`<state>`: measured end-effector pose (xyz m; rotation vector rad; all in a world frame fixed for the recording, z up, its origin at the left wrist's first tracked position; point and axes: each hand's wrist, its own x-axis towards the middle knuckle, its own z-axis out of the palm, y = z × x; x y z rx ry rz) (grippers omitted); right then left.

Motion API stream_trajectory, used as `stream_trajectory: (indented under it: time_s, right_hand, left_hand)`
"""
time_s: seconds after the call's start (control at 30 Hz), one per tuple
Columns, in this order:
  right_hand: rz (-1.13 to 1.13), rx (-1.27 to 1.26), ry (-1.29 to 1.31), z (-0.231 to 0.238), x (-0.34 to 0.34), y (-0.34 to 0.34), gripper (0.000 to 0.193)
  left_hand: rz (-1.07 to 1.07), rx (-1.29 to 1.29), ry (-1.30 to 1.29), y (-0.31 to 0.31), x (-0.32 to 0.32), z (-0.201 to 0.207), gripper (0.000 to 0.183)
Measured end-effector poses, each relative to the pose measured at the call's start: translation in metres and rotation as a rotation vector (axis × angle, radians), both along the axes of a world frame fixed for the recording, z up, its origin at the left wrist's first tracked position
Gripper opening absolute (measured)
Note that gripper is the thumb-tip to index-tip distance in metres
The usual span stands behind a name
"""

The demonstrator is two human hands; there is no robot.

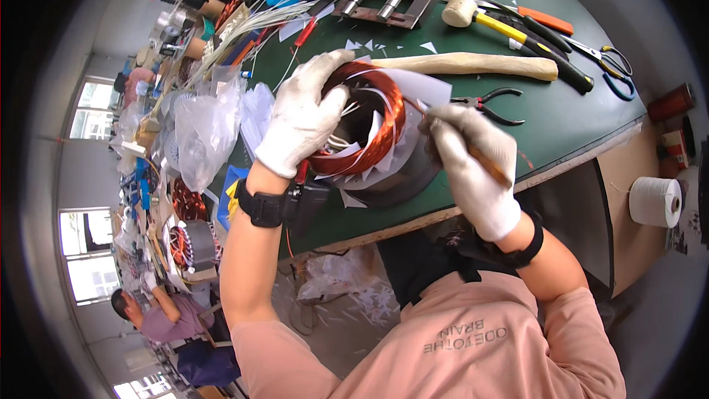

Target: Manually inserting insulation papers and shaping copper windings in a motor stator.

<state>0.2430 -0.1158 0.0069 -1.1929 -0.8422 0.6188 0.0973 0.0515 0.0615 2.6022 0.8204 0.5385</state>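
A motor stator [402, 186] with a dark round body stands near the table's front edge. Its copper winding [391, 122] forms a thick red-brown ring, with white paper pieces [428, 87] sticking out around it. My left hand [303, 114], in a white glove, grips the winding's left side, thumb over the inner opening. White leads show inside that opening. Just right of the ring, my gloved right hand [476, 159] is closed around a slim tool with a brown handle [490, 168]. The tool's working end is blurred, close to the paper.
Beyond the stator lies a pale wooden stick [473, 65]. Pliers [491, 103], a yellow-handled mallet [517, 35] and scissors [617, 66] lie to the right. A metal frame with two rollers [388, 0] sits behind. Plastic bags [210, 129] crowd the left; a co-worker [173, 310] sits farther off.
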Motion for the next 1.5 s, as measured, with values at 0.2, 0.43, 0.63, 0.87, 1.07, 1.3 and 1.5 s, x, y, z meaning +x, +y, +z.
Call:
stream_trajectory:
  time_s: [0.2, 0.43, 0.63, 0.87, 1.07, 1.3, 1.5]
  right_hand:
    - [0.092, -0.142, 0.321, 0.033, 0.019, 0.024, 0.017]
    - [0.339, -0.304, -0.218, 0.069, 0.053, 0.076, 0.029]
    - [0.045, 0.026, 0.296, 0.054, 0.043, 0.062, 0.036]
    - [0.042, 0.526, 1.136, 0.045, 0.030, 0.067, 0.043]
    - [0.195, 0.402, 0.890, 0.057, 0.028, 0.112, 0.052]
    - [0.451, 0.365, 0.788, 0.064, 0.035, 0.117, 0.049]
    - [-0.268, 0.243, -0.879, 0.043, 0.043, 0.073, 0.029]
  left_hand:
    - [-0.056, -0.001, -0.026, 0.009, -0.002, -0.002, 0.042]
    - [-0.062, -0.317, -0.084, 0.018, -0.010, -0.002, 0.051]
    - [-0.037, 0.060, -0.142, 0.019, -0.021, -0.018, 0.045]
    - [0.020, -0.026, -0.049, 0.018, -0.008, -0.008, 0.039]
    - [0.000, -0.092, -0.082, 0.023, -0.003, -0.012, 0.033]
    - [-0.001, -0.118, -0.067, 0.016, -0.006, -0.006, 0.032]
    - [-0.036, -0.066, -0.063, 0.010, -0.002, -0.004, 0.034]
